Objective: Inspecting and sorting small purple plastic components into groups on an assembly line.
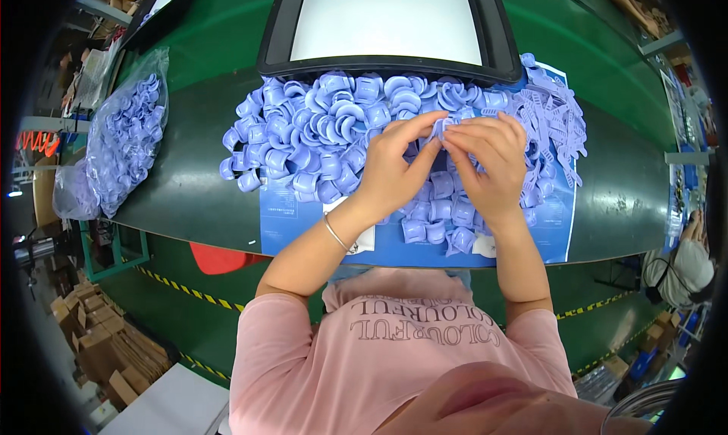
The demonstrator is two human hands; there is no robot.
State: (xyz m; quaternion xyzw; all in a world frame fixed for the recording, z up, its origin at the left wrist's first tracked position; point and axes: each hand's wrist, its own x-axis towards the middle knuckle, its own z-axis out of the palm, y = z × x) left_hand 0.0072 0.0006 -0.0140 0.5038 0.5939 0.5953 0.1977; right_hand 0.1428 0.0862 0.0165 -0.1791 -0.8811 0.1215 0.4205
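Above the table's middle, my left hand (396,162) and my right hand (491,160) meet, thumbs and fingertips pinched on a small lavender plastic piece (446,126). Fingers cover much of it, so its exact form is hard to make out. A heap of curved lavender plastic pieces (334,120) spreads beyond and left of my left hand. Flat, slotted lavender strips (557,116) lie piled beyond my right hand. Below the hands, between my forearms, sits a smaller group of lavender pieces (440,211).
Blue printed sheets (284,222) lie under the heaps on the dark green table (201,181). A black-framed tray (387,21) with a white surface stands behind them. At left rests a clear bag (129,139) of lavender pieces. A red stool (220,257) shows below the table edge.
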